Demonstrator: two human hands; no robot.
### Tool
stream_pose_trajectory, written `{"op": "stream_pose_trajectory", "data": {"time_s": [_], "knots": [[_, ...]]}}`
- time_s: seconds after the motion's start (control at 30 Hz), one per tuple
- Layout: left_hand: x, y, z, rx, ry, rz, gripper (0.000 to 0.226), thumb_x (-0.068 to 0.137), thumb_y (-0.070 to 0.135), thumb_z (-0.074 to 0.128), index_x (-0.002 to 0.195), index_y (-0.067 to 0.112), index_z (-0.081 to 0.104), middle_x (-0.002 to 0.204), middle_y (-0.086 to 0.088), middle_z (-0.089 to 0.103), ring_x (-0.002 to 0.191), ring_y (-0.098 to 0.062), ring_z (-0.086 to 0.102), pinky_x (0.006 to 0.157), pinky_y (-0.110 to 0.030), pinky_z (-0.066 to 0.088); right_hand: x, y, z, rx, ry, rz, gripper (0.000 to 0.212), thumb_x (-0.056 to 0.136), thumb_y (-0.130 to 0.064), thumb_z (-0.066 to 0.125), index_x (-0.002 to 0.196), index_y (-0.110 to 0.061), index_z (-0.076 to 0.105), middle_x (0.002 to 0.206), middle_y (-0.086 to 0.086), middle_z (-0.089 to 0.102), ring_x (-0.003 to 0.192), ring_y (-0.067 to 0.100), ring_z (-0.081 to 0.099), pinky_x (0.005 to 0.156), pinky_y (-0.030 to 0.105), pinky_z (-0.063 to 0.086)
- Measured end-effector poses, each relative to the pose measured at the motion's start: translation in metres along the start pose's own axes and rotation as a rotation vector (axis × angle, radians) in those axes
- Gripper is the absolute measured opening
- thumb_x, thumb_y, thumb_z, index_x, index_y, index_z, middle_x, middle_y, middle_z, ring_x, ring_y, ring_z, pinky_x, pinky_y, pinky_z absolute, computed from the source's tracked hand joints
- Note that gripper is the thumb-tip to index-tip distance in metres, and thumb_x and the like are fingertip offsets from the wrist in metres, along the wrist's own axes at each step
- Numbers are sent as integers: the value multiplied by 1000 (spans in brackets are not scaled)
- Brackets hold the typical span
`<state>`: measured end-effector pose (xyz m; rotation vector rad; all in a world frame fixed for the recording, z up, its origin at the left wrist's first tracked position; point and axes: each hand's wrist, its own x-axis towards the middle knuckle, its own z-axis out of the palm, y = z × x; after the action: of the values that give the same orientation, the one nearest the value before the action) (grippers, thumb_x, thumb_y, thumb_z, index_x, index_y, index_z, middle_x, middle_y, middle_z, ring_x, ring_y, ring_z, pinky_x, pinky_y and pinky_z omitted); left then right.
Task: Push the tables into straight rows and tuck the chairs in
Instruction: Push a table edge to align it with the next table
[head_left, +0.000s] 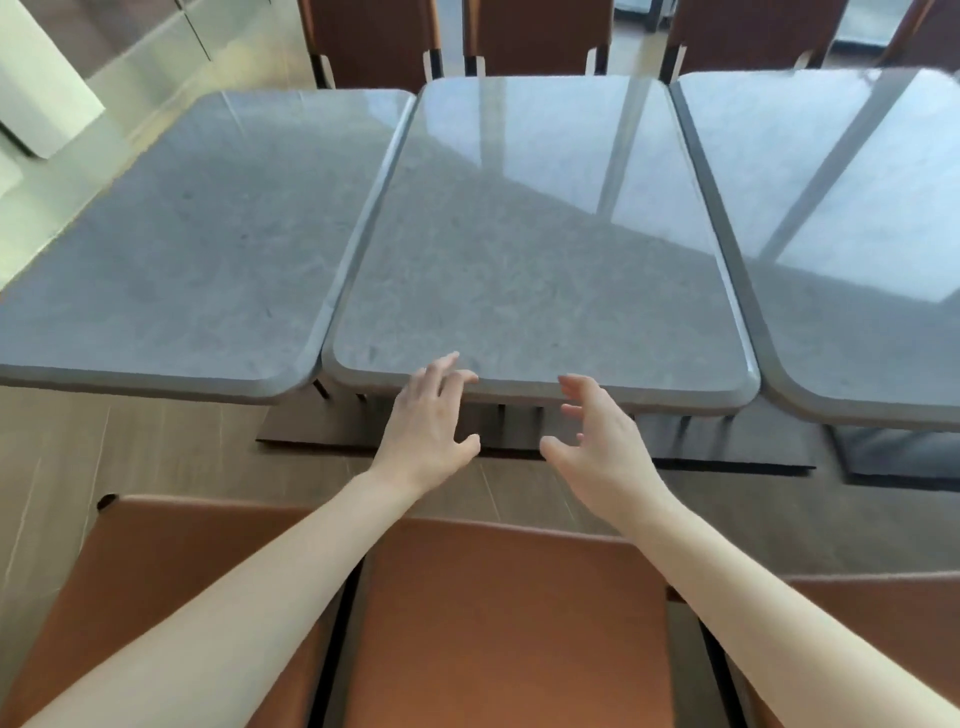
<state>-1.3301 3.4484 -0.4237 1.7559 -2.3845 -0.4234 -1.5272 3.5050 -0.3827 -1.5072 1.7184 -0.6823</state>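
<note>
Both the left hand (431, 421) and right hand (597, 441) reach with fingers spread, holding nothing, toward the glossy grey stone-topped middle table (540, 249) just ahead, probably to straighten it.

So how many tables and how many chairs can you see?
Grey tables: 3: left, middle, right
Brown chairs on the far side: 4, and part of one at the right edge
Brown chairs on the near side: 3
Total: 10
</note>
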Motion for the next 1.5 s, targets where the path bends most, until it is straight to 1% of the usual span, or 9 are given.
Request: {"op": "stream_pose_trajectory", "data": {"time_s": [0.1, 0.2, 0.27, 0.37, 0.47, 0.67, 0.87, 1.03, 1.5], "knots": [[47, -28, 22, 159, -58, 50, 87, 85, 41, 74, 152, 28, 20, 168, -6, -4, 156, -32, -5, 126, -44, -2, 53, 11, 20, -298, -27, -64, 81, 90, -19, 64, 157, -18, 19, 163, 1, 17, 146, 21, 28, 110, 33, 33], [87, -56, 37, 285, -110, 83, 110, 79, 48, 78, 156, 34, 1, 168, -7, -20, 154, -38, -21, 123, -56, -13, 112, 30, 32, -679, -50, -82, 102, 84, -41, 71, 158, -21, 4, 166, 13, -9, 154, 32, -6, 123, 52, 5], [99, -69, 48, 328, -96, 93, 115, 76, 50, 80, 159, 34, 2, 170, -11, -9, 155, -42, -10, 124, -63, -3, 138, 49, 39, -810, -75, -83, 116, 75, -60, 73, 158, -23, 1, 165, 14, -11, 153, 34, -12, 120, 59, -5], [98, -82, 64, 393, 50, 171, 115, 64, 61, 84, 158, 26, 28, 165, -17, 29, 151, -45, 26, 118, -67, 26, 145, 77, 54, -913, 38, -168, 121, 62, -67, 78, 156, -15, 22, 162, 21, 22, 151, 42, 18, 118, 68, 16], [98, -87, 70, 418, 134, 225, 110, 64, 69, 80, 154, 20, 40, 158, -19, 41, 144, -46, 40, 112, -68, 34, 144, 88, 59, -946, 122, -271, 118, 51, -57, 87, 147, -6, 40, 151, 23, 43, 140, 48, 38, 109, 72, 31], [97, -85, 71, 431, 143, 243, 115, 63, 65, 86, 155, 15, 38, 158, -20, 40, 144, -48, 37, 111, -69, 31, 143, 91, 59, -1016, 144, -278, 120, 46, -42, 94, 144, 5, 43, 147, 31, 44, 136, 52, 42, 101, 76, 35], [89, -77, 65, 482, 84, 239, 94, 93, 14, 65, 163, 14, 2, 170, -18, 2, 155, -45, 3, 122, -64, 9, 139, 92, 64, -1091, 152, -243, 110, 59, -31, 90, 148, 3, 37, 152, 30, 39, 139, 54, 36, 98, 80, 30], [85, -69, 72, 532, 137, 173, 90, 93, -10, 48, 163, 13, -4, 170, -19, 0, 154, -48, 2, 121, -69, 12, 135, 87, 71, -1145, 230, -183, 80, 82, 12, 57, 154, 4, 22, 159, 28, 27, 145, 53, 26, 102, 80, 27], [81, -57, 80, 531, 149, 1, 102, 90, -6, 62, 162, 14, -7, 171, -10, 5, 152, -49, 12, 119, -68, 19, 131, 83, 81, -1074, 261, -120, 82, 91, 12, 50, 158, -4, 6, 166, 19, 12, 150, 49, 12, 110, 77, 18]]}}
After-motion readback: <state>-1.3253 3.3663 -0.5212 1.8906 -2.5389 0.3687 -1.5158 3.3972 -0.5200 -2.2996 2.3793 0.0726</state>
